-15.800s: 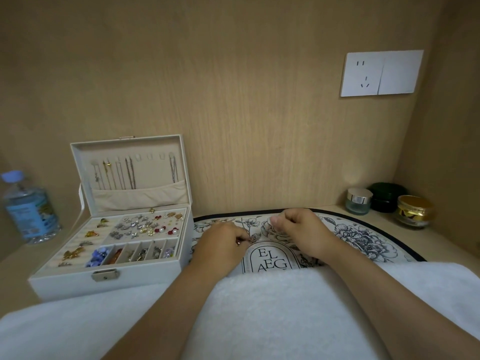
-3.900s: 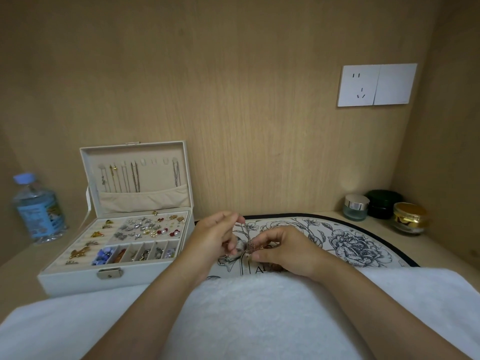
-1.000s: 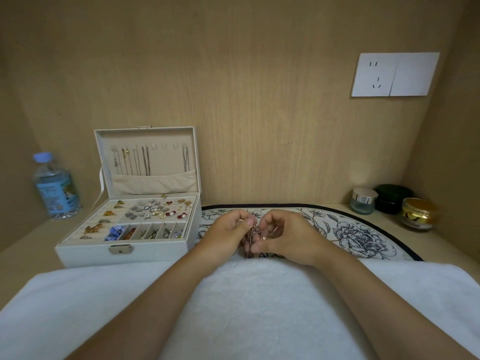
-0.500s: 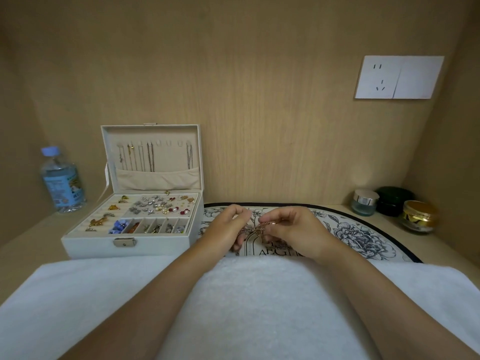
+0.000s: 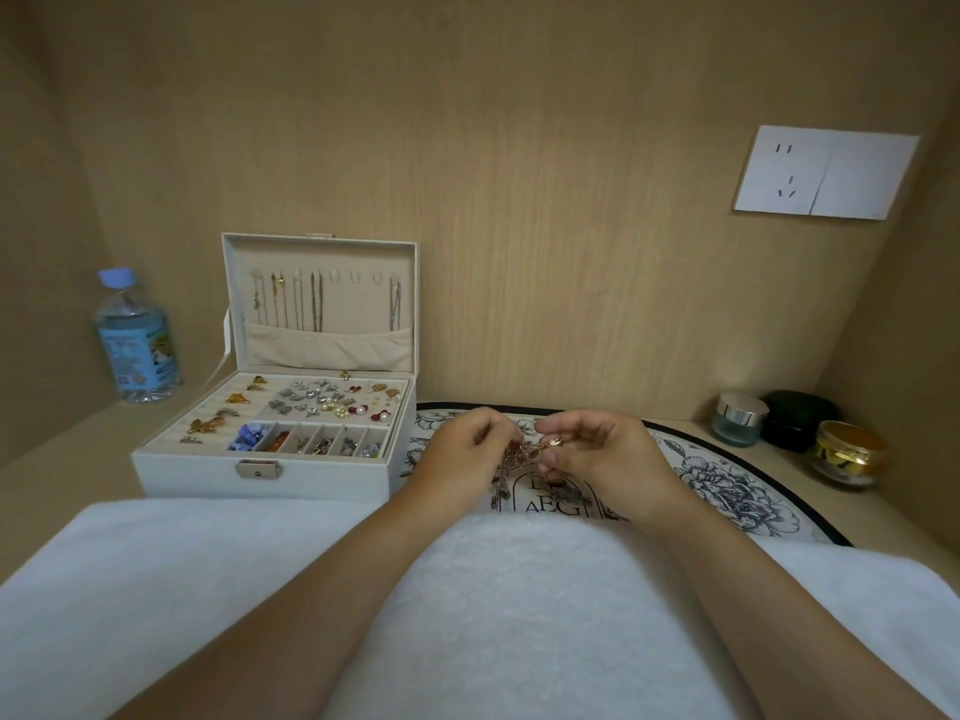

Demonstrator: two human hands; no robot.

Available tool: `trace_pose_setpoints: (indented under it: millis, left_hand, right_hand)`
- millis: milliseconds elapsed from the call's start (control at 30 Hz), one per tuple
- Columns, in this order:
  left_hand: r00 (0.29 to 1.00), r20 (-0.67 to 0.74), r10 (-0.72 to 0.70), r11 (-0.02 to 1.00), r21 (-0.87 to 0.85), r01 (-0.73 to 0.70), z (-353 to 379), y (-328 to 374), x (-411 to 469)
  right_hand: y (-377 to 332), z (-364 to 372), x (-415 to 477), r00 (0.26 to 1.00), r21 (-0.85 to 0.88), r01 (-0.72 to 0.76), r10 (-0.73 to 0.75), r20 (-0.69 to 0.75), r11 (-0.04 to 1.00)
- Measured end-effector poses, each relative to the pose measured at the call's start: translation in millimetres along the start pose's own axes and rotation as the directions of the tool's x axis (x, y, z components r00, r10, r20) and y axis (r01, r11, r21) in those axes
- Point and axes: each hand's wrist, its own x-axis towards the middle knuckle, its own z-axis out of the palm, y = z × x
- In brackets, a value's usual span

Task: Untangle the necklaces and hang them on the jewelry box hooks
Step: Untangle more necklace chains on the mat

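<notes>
- While the knotted necklaces [image 5: 521,456] stay tangled, the left hand [image 5: 462,462] and right hand [image 5: 605,467] each pinch them.
- At nine o'clock, the jewelry box [image 5: 208,475] holds some hung chains; a few hooks [image 5: 355,277] look free.

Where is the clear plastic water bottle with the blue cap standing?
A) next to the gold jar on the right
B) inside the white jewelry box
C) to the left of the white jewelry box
C: the clear plastic water bottle with the blue cap stands to the left of the open white jewelry box, apart from it and far from the jars.
</notes>
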Motion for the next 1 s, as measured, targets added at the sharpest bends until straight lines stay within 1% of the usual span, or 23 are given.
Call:
trace_pose_setpoints:
  millis: [67, 133, 300, 433, 500, 567, 633, 700, 833, 1000]
  left_hand:
    - [0.994, 0.020, -0.104, 0.985, -0.134, 0.106, 0.1, 3.3, -0.4]
    - [0.985, 0.085, -0.151, 0.954, -0.250, 0.167, 0.2, 4.0, -1.2]
    - [0.963, 0.212, -0.168, 0.939, -0.261, 0.222, 1.7, -1.5, 1.5]
    - [0.947, 0.294, -0.128, 0.931, -0.293, 0.217, -2.5, -3.5, 2.3]
    - [0.941, 0.321, -0.111, 0.944, -0.262, 0.200, -5.2, -1.4, 1.3]
    - [0.941, 0.327, -0.090, 0.968, -0.191, 0.159, -6.5, -1.2, 1.1]
    - [0.942, 0.326, -0.082, 0.976, -0.166, 0.143, -6.8, -1.1, 0.9]
    - [0.950, 0.301, -0.086, 0.974, -0.176, 0.144, -5.6, -0.8, 0.4]
    - [0.971, 0.235, -0.052, 0.967, -0.230, 0.107, -2.5, -1.5, -0.3]
    - [0.990, 0.135, 0.027, 0.979, -0.204, 0.002, -0.3, -1.3, -1.5]
  right_hand:
    - [0.4, -0.8, 0.1, 1.000, -0.011, -0.011, 0.011, 0.003, 1.000]
    - [-0.5, -1.1, 0.1, 1.000, -0.016, -0.017, 0.017, -0.001, 1.000]
    - [-5.8, 0.9, -2.5, 1.000, 0.053, 0.009, -0.009, 0.001, 0.999]
    - [-7.2, -0.6, -3.2, 1.000, 0.089, 0.021, -0.021, 0.002, 0.996]
    - [-7.7, -2.0, -3.1, 1.000, 0.080, 0.030, -0.030, -0.001, 0.996]
    - [-8.3, -2.9, -3.3, 0.999, 0.071, 0.042, -0.042, 0.003, 0.997]
    - [-9.1, -3.2, -3.4, 0.998, 0.059, 0.055, -0.055, 0.008, 0.997]
    - [-8.5, -3.7, -2.9, 0.998, 0.023, 0.062, -0.062, -0.001, 0.998]
    - [-2.4, -5.5, -1.7, 0.997, -0.146, 0.063, -0.069, -0.036, 0.987]
    - [0.7, -1.7, -1.3, 0.999, -0.177, 0.004, -0.013, -0.049, 0.984]
